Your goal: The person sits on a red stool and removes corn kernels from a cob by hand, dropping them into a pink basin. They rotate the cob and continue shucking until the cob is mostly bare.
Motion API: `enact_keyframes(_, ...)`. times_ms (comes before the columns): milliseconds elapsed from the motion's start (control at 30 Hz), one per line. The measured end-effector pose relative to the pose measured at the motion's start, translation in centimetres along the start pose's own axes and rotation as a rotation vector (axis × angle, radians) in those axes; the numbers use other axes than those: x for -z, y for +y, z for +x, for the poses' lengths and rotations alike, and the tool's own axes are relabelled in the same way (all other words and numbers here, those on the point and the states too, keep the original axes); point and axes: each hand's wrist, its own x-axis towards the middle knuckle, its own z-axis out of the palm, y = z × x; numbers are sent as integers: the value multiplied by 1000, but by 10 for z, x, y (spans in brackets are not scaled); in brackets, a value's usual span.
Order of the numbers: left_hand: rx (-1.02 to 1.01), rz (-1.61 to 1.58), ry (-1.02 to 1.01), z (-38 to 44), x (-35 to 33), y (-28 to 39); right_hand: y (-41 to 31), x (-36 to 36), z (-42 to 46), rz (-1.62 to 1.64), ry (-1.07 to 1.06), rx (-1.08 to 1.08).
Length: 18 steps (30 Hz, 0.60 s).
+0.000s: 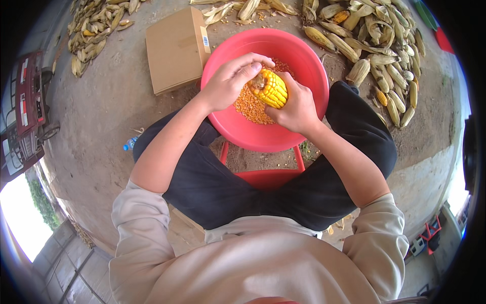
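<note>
My right hand (296,104) is closed around a husked ear of yellow corn (274,91), its blunt butt end turned up and to the left. At that end is my left hand (235,78), thumb against or very near the butt and the other fingers arched over it; whether it grips the ear is not clear. Both hands are above a round red plastic basin (265,140), between my knees. Loose orange-yellow corn kernels (252,108) cover part of its bottom. Most kernels of the ear are in place on the side that shows.
Left of the basin lies a flattened cardboard box (174,49). A large pile of corn ears in husks (379,49) spreads at the right, another pile (98,34) at the upper left. A plastic bottle (131,143) lies by my left knee. Red stool legs (299,157) show below the basin.
</note>
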Motion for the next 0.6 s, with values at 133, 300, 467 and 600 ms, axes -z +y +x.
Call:
enact_keyframes(133, -53, -45, -66, -4, 11, 2, -2, 1, 0, 17, -2, 11)
enact_keyframes(300, -184, 84, -130, -4, 19, 2, 0, 0, 0, 37, -15, 33)
enact_keyframes(467, -291, 227, -217, -4, 18, 9, -4, 5, -1, 77, -101, 95)
enact_keyframes(600, -266, 218, -260, -9, 15, 15, -18, 13, -10, 159, -241, 68)
